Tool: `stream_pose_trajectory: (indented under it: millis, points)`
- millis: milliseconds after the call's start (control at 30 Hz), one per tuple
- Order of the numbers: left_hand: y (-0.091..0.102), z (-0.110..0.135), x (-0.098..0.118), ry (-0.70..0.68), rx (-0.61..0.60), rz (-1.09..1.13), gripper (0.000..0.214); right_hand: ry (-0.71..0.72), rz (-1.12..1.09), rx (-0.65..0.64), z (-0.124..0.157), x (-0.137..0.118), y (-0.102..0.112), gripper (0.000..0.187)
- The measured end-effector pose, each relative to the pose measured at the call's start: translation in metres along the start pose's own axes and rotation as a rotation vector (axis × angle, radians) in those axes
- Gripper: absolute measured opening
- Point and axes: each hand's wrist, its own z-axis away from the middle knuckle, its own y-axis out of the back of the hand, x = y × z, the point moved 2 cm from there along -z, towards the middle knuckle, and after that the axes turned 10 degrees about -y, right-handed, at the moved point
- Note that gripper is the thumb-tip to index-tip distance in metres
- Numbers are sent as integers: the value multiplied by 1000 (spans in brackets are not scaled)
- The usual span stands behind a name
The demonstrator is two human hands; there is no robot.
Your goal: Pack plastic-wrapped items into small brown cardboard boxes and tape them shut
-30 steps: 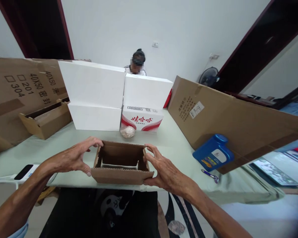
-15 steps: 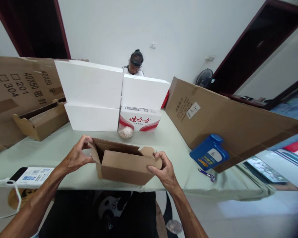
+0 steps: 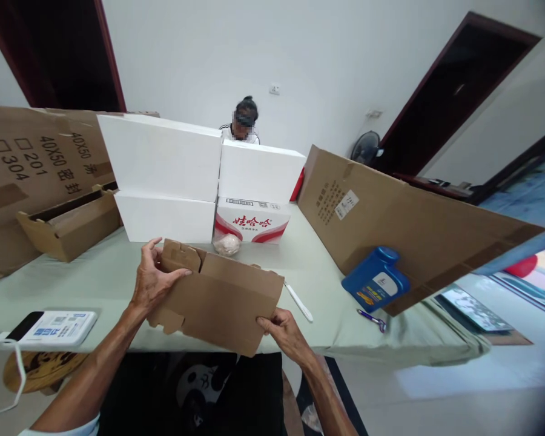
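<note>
Pale green cloth [image 3: 318, 266] covers the table, with a white wall [image 3: 186, 54] behind. Between the two hands is a brown carton [image 3: 227, 297], tilted, a broad face turned toward the wearer; whether it touches the cloth cannot be told. The left hand [image 3: 152, 280] grips its left end, thumb over a flap, fingers round the far edge. The right hand [image 3: 282, 330] pinches its right edge near the lower corner, thumb on the broad face. Just beyond the right hand lies a white stick [image 3: 300, 304]. Ahead of both hands, past the carton, a wrapped lump [image 3: 227, 244] sits by a red-and-white box [image 3: 254, 221], with white boxes [image 3: 158, 157] above and left of it, partly hiding a person [image 3: 240, 130]. Left of the left wrist lies a white device [image 3: 61, 328]; ahead of that hand, an open box [image 3: 72, 227]. Well right of the right hand are a blue bottle [image 3: 376, 278] and, near it, a pen [image 3: 371, 320].
</note>
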Motion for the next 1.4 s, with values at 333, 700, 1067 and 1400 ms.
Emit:
stream_pose_trajectory:
  millis: [333, 700, 1067, 1400]
  points:
    - [-4, 18, -11, 357, -273, 263, 64, -34, 8, 0, 35, 16, 9, 61]
    - [-14, 41, -42, 113, -259, -92, 66, 339, 467, 580, 58, -16, 55, 28]
    - [-32, 70, -24, -24, -430, -44, 47, 449, 608, 580, 61, -22, 37, 26]
    - [-18, 92, -57, -138, -410, -188, 37, 201, 362, 1142, 56, 2, 95, 51]
